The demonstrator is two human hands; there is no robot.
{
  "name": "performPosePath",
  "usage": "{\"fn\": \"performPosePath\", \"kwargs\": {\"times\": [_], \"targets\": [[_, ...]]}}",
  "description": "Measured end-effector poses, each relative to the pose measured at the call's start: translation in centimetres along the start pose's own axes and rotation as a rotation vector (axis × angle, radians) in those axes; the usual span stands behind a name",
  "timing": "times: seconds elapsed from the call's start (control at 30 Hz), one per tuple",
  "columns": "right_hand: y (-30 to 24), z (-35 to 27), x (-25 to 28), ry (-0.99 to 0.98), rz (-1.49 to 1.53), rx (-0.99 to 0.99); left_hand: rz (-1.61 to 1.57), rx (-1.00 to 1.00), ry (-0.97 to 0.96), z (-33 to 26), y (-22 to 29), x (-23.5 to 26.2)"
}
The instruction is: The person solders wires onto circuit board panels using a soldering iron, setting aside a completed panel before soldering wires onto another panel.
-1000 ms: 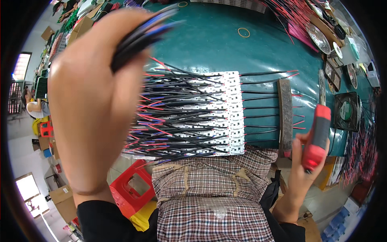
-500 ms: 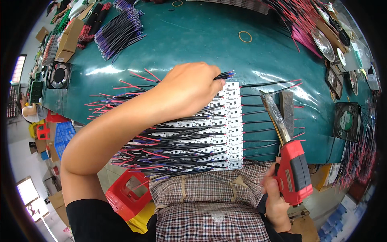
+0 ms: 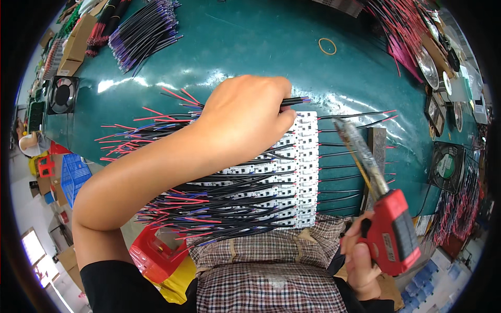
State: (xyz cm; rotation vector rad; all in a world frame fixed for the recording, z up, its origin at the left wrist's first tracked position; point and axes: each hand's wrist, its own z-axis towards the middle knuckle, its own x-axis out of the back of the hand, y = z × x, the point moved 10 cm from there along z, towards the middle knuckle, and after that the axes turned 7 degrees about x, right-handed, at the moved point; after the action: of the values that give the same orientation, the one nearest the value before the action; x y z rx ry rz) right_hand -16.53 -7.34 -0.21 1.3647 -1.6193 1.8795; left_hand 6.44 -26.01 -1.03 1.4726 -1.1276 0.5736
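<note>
My left hand reaches over the green table and pinches a small bunch of black wires at the top of a row of white terminal blocks. Many black, red and blue wires stick out of the blocks to the left. My right hand grips a red power screwdriver, its long bit pointing up and left beside the blocks, clear of them.
Bundles of black and purple wires lie at the far left, a small fan beside them. Another fan and red wire bundles sit at the right. A yellow rubber band lies far back. Red and blue crates stand below the table.
My left hand came down from close to the camera to the top of the terminal blocks, still holding black wires. The right hand tilted the screwdriver leftward and lowered it.
</note>
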Motion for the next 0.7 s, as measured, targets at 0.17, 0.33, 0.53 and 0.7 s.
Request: {"fn": "performPosePath", "kwargs": {"times": [0.17, 0.33, 0.53, 0.7], "targets": [[0.4, 1.7, -2.5, 0.172, 0.708, -0.251, 0.02, -0.027, 0.047, 0.4, 0.3, -0.5], [0.9, 2.3, -3.5, 0.202, 0.753, -0.347, 0.01, -0.06, 0.096, 0.4, 0.4, -0.7], [0.8, 3.5, -3.6, 0.257, 0.74, -0.282, 0.041, -0.047, 0.103, 0.5, 0.2, -0.9], [0.8, 3.7, -3.8, 0.275, 0.724, -0.316, 0.033, -0.056, 0.1, 0.6, 0.2, -1.0]]}}
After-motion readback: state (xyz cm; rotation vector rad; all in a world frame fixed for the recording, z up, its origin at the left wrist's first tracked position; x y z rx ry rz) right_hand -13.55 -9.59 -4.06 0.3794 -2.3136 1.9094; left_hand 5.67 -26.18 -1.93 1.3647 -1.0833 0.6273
